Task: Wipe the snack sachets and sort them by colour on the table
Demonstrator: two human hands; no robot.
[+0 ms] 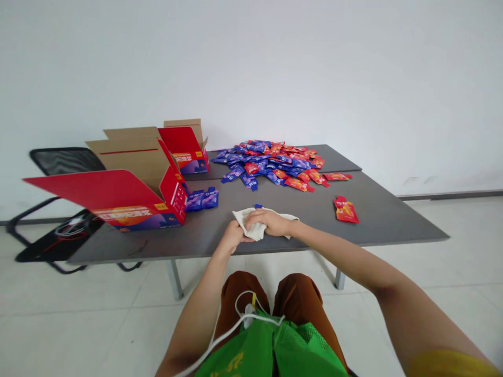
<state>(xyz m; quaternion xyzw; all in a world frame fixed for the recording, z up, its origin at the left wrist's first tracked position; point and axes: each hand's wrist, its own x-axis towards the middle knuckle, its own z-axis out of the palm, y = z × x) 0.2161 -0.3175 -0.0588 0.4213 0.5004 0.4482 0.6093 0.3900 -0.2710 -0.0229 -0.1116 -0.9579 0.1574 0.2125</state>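
A white cloth (255,232) is bunched between my hands at the table's front edge. My right hand (269,221) presses down from above with its fingers curled into the cloth. At the cloth's left side, my left hand (234,236) is closed, its fingers partly hidden under the fabric. The blue top of a pouch (258,206) sticks out beyond the cloth; the rest is covered, so I cannot tell which hand grips it. Two blue pouches (201,200) lie side by side to the left. A single red pouch (346,210) lies flat to the right.
Toward the back of the dark grey table (393,220) is a heap of blue and red pouches (271,159). On the left stand an open red carton (137,204) and another open carton (192,152) behind it. A black chair (65,161) is beyond the left end.
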